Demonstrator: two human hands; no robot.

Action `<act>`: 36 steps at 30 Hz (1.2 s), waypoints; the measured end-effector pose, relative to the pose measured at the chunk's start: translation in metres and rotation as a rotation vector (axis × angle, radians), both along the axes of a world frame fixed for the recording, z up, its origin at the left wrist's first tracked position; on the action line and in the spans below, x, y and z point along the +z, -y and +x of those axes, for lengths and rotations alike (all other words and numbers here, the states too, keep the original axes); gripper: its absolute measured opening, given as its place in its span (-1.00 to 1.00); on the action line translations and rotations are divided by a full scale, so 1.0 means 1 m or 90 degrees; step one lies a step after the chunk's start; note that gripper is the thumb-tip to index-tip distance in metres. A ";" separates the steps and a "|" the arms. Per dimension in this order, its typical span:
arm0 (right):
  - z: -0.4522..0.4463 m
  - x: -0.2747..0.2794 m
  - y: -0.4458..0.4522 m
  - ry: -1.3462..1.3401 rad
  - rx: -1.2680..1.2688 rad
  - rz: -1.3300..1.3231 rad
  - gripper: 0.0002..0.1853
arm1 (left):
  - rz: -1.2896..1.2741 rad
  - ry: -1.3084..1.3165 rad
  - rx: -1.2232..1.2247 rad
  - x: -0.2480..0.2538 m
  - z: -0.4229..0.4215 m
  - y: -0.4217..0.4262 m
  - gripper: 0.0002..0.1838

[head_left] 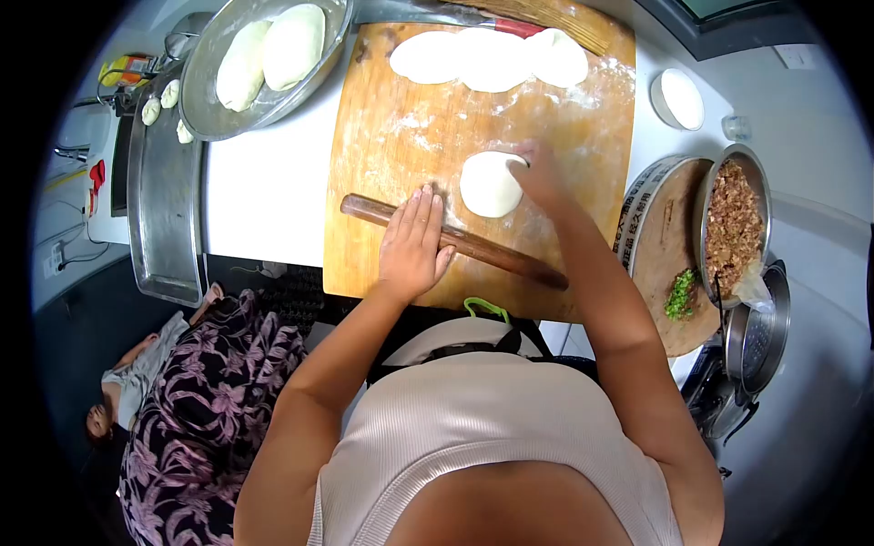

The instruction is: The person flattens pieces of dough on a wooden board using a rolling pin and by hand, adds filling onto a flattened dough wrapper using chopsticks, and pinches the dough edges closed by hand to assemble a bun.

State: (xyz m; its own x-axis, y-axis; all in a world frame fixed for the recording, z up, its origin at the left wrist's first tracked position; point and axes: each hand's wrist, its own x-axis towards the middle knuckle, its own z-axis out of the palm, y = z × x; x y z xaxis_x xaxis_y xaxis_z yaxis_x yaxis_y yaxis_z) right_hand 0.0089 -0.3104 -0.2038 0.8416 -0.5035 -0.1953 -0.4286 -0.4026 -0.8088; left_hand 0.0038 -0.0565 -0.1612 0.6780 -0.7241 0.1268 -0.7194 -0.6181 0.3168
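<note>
On the floured wooden board (364,264), my left hand (416,237) lies flat across a dark wooden rolling pin (510,258), fingers stretched out. Just beyond the pin is a round, flattened piece of white dough (490,187). My right hand (539,177) is at the dough's right edge, its thumb over the edge and its other fingers partly hidden and blurred. Several thin, flat dough rounds (492,59) overlap in a row at the far side of the board.
Left stand a metal basin (202,105) with large dough pieces and a metal tray (167,218). A red-handled knife (514,27) and brush (569,23) lie at the back. Right are a white bowl (678,100), chopped greens (681,296) and filling (734,223). A child (150,355) is lower left.
</note>
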 end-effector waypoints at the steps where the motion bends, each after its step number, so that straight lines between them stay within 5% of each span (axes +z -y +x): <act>1: -0.004 0.007 0.006 -0.061 0.114 0.060 -0.63 | 0.002 -0.021 0.004 0.002 -0.004 -0.003 -0.28; 3: -0.004 0.029 0.022 -0.178 0.344 0.176 -0.59 | 0.025 0.000 0.027 -0.005 0.019 0.024 -0.27; 6: 0.011 0.066 0.002 -0.233 0.366 -0.012 -0.51 | 0.034 0.041 0.066 -0.007 0.073 0.077 -0.26; 9: 0.017 0.054 -0.007 -0.099 0.325 -0.195 -0.52 | 0.016 0.054 0.079 0.002 0.087 0.090 -0.26; 15: 0.001 0.009 0.021 -0.134 0.062 0.097 -0.55 | 0.068 -0.042 0.018 0.008 -0.011 0.002 -0.28; 16: -0.012 0.031 0.032 -0.174 0.285 0.182 -0.53 | 0.049 -0.056 0.028 0.009 -0.015 -0.001 -0.29; 19: -0.004 0.068 0.028 -0.274 0.460 0.104 -0.52 | 0.070 -0.004 0.036 0.001 0.031 0.045 -0.28; 22: 0.006 0.037 0.009 -0.073 0.284 -0.057 -0.56 | -0.007 0.086 0.077 -0.010 0.072 0.083 -0.29; 25: 0.022 0.048 0.010 -0.209 0.351 -0.080 -0.56 | -0.008 0.077 0.067 0.002 0.065 0.078 -0.28; 30: -0.011 0.038 0.029 -0.133 0.055 0.233 -0.64 | 0.019 -0.070 -0.006 0.011 -0.018 -0.008 -0.25; 33: -0.028 0.039 0.061 -0.316 0.408 0.203 -0.58 | 0.065 -0.030 0.012 0.002 0.001 0.013 -0.26; 36: -0.020 0.084 0.026 -0.183 0.266 0.292 -0.58 | 0.055 0.065 0.068 -0.010 0.054 0.070 -0.26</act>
State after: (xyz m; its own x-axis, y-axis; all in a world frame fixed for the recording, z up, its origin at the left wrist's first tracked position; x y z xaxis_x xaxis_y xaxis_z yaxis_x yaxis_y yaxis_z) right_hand -0.0110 -0.3367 -0.1195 0.8305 0.0395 -0.5557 -0.5345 -0.2243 -0.8148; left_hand 0.0574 -0.1262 -0.1707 0.7382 -0.6602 0.1384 -0.6741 -0.7144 0.1878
